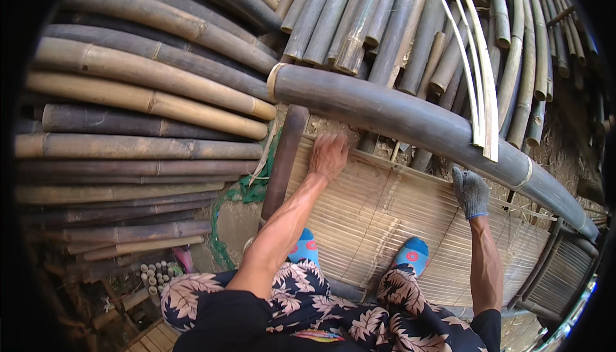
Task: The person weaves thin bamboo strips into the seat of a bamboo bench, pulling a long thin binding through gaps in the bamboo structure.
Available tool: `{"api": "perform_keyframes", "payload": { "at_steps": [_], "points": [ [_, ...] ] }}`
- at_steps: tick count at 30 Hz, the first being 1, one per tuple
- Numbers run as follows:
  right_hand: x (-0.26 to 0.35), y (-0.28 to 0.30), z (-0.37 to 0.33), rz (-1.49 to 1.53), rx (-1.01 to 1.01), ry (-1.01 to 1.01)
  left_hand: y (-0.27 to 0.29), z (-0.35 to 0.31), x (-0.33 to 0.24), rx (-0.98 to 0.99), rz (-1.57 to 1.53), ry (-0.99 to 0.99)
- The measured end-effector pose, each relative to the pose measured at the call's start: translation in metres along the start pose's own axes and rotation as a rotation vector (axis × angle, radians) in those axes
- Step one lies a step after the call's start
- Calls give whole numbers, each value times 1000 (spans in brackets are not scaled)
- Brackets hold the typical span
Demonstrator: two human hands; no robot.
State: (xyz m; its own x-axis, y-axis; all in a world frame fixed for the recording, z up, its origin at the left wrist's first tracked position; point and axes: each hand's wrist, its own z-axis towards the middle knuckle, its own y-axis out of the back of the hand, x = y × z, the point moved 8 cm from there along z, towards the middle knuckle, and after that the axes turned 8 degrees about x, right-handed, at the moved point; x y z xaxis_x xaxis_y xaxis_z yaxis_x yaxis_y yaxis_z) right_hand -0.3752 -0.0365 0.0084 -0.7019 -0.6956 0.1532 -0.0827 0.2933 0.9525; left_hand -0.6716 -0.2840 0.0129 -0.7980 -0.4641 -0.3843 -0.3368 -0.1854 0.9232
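My bare left hand (328,155) bends its fingers down at the far edge of a slatted bamboo bench top (359,204), near its left end. The fingertips are blurred, and what they hold is hidden. Farther right along that edge is my right hand (471,193), in a grey knitted glove. Its fingers are curled closed with the thumb raised; what lies inside the grip does not show. Just beyond both hands a thick dark bamboo pole (385,103) runs across. Several pale split bamboo strips (489,114) lie over it, their near ends close to the gloved hand.
Dark and tan bamboo poles (147,98) are stacked at left. More cut bamboo lengths (366,15) lie beyond the thick pole. A dark post (283,159) stands at the bench's left end, beside green netting (260,182). My feet in blue socks (410,254) rest on the slats.
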Motion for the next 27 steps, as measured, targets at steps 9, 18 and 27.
{"api": "perform_keyframes", "payload": {
  "at_steps": [9,18,27],
  "points": [
    [37,5,-21,5,-26,-47,19,3,-36,-129,-166,-20],
    [148,60,-46,1578,265,259,126,19,-198,216,-587,-383],
    [5,147,-113,883,129,-20,92,6,-167,567,-548,-212]
  ]
}}
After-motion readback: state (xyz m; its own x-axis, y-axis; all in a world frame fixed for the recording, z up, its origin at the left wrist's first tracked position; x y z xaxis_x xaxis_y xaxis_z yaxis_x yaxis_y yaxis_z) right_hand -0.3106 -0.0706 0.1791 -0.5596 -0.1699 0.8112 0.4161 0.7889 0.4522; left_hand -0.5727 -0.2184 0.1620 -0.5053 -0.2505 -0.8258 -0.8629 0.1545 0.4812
